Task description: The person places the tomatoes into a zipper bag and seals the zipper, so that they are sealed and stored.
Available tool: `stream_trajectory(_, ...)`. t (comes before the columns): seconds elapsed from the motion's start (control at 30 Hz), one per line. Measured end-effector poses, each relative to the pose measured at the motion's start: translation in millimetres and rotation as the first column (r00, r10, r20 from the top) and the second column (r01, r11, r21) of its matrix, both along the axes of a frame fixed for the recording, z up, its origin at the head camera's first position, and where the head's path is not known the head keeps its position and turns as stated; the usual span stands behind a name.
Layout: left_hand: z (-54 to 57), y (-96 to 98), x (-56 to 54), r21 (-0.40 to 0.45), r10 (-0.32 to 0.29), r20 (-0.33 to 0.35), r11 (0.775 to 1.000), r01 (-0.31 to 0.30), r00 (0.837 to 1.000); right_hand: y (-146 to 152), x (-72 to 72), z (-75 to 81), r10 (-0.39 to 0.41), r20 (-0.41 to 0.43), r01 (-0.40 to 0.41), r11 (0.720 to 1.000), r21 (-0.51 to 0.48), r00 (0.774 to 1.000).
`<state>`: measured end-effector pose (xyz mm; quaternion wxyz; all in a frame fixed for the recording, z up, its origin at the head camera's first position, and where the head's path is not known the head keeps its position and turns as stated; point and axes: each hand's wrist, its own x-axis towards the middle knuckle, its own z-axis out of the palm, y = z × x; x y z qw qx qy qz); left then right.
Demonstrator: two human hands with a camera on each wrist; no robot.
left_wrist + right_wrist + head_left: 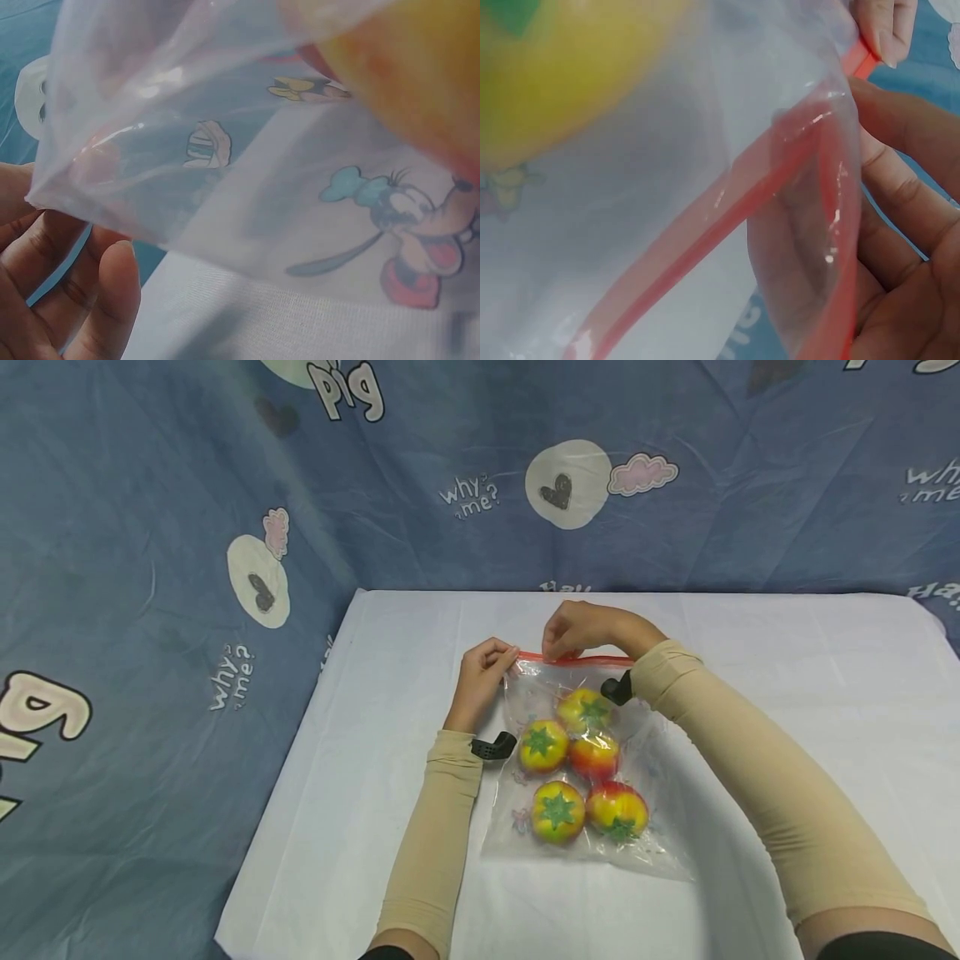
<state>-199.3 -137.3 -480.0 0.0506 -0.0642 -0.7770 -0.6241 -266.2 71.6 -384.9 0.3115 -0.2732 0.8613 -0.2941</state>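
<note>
A clear zip bag (504, 831) lies on the white table with several red-and-yellow, tomato-like fruits (557, 812) inside, green star-shaped leaves on their tops. My left hand (480, 681) pinches the bag's upper left corner. Along the red zip strip (603, 660), my right hand (588, 628) pinches the top edge a little right of that corner. In the right wrist view the two red edges of the mouth spread apart, and part of the right hand (900, 225) shows through the plastic. Cartoon prints (409, 225) mark the bag in the left wrist view.
The white-covered table (360, 760) extends to both sides of the bag. Behind it and at the left hangs a blue patterned cloth (420, 460). Black wrist cameras (493, 747) sit at both sleeve cuffs, close over the bag.
</note>
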Motion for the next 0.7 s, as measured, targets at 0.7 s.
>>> stream_trajectory(0.7,1.9,-0.7,0.5,-0.028,0.012,0.023,1.0,-0.011,1.0,10.9,2.5,1.8,0.0,0.052,0.0,1.0,0.014,0.999)
